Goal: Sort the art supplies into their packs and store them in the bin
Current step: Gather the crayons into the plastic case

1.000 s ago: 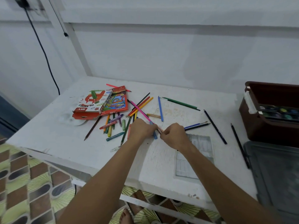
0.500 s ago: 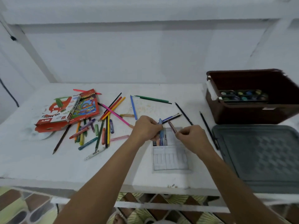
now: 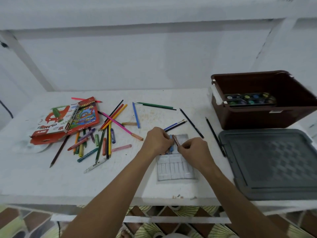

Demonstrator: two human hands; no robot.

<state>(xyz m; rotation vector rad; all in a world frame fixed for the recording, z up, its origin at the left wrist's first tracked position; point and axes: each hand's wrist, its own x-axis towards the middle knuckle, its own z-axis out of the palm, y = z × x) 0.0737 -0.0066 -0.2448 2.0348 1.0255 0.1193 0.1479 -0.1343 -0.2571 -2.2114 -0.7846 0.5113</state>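
- The clear plastic tray [image 3: 175, 169] lies flat on the white table [image 3: 51, 182], near its front edge; take it as the marker for the rest.
- Over the tray's far end, the left hand [image 3: 157, 140] has its fingers curled round a few crayons, a blue crayon [image 3: 171, 147] showing among them.
- Just right of it, the right hand [image 3: 193, 149] pinches a dark red crayon [image 3: 176, 140], tilted over the tray's slots.
- Left of the tray lie loose pencils and crayons [image 3: 103, 134], and beyond them the orange pastel boxes [image 3: 66, 121].
- Right of the tray sits a grey lid [image 3: 269, 164]; behind the lid, the brown bin [image 3: 264, 115] holds a paint palette [image 3: 248, 99].
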